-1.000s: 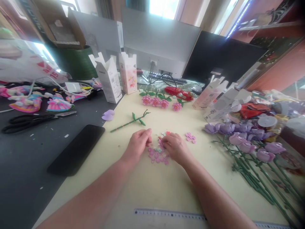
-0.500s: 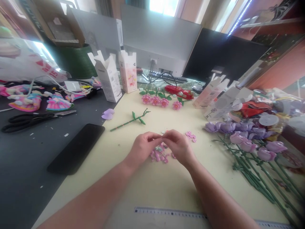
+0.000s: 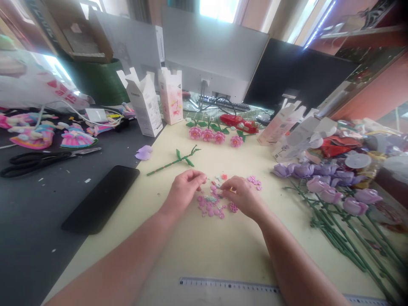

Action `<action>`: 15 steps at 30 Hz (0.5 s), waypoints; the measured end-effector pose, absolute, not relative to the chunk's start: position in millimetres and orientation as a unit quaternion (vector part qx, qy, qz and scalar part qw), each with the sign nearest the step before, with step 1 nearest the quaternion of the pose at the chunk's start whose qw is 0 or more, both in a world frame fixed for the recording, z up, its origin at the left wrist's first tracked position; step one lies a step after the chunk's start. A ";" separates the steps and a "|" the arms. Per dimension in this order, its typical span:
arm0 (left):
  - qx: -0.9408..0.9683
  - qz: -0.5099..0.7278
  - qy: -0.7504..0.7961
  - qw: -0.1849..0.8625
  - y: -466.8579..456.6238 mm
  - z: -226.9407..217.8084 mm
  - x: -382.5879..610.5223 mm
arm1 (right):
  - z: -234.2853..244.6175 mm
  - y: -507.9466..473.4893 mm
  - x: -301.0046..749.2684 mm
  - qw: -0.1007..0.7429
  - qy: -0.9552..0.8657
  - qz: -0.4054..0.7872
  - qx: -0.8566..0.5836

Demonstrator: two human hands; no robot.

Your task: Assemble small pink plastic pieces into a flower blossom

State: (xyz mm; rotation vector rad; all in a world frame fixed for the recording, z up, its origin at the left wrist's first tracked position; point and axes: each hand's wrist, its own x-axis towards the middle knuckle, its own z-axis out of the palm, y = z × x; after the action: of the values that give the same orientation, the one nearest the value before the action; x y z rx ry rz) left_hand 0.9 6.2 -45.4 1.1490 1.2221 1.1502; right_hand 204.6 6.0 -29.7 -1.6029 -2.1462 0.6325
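Observation:
My left hand (image 3: 184, 190) and my right hand (image 3: 241, 196) rest on a cream tabletop (image 3: 204, 246), either side of a small heap of pink petal pieces (image 3: 212, 206). The fingertips of both hands are pinched over the heap; whether either grips a piece is too small to tell. A second little cluster of pink pieces (image 3: 255, 182) lies just beyond my right hand. A green stem with leaves (image 3: 174, 161) lies ahead of my left hand.
Finished pink flowers (image 3: 212, 135) lie further back, purple flowers on green stems (image 3: 334, 191) at the right. A black phone (image 3: 102, 199) and scissors (image 3: 41, 158) sit on the dark mat at left. Opened cartons (image 3: 149, 104) and monitors (image 3: 213, 55) stand behind; a ruler (image 3: 229, 285) lies near me.
Half a second ago my fingertips met, raised above the heap. They have since parted and dropped back to the pieces on the table.

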 end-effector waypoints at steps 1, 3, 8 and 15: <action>0.480 0.482 0.509 0.527 6.1 -45.7 1.0 | -29.2 5.5 203.7 0.176 -0.768 0.225 -0.573; 0.478 0.483 0.508 0.529 5.7 -46.0 1.3 | -29.4 5.4 203.2 0.146 -0.774 0.218 -0.575; 0.474 0.482 0.509 0.533 5.3 -46.1 0.9 | -32.0 7.3 209.6 0.099 -0.783 0.190 -0.584; 0.474 0.479 0.511 0.534 5.4 -45.8 1.4 | -32.5 5.7 206.2 0.106 -0.795 0.163 -0.574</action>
State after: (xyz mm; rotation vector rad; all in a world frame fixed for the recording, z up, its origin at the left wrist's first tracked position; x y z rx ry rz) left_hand 1.4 5.4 -45.8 1.1303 1.2175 1.1414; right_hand 206.2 5.7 -32.5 -1.6922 -2.3430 0.4802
